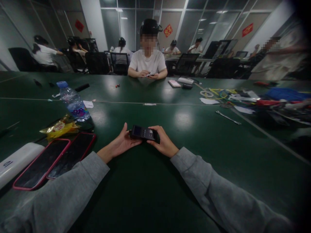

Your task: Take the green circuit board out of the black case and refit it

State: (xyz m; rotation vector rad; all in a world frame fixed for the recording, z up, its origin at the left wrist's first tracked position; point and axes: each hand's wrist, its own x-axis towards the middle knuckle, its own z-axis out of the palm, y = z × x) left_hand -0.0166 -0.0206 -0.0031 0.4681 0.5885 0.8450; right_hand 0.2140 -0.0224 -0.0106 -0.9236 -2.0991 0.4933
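A black handheld device (140,132) with a small dark screen and buttons is between my two hands, just above the green table. My right hand (163,140) grips its right end, thumb on the near side and fingers over the far side. At the other end is my left hand (121,142), its thumb raised and apart. The fingers of that hand stretch out along the device's near lower edge, touching it without closing round it. The device's underside is hidden.
Left of me lie two red-edged phones (42,163), a white power bank (18,161), a yellow snack packet (59,127) and a tilted water bottle (74,103). A wrench (228,117) and tangled cables (225,94) lie right. A person (147,61) sits opposite at the green table (150,181).
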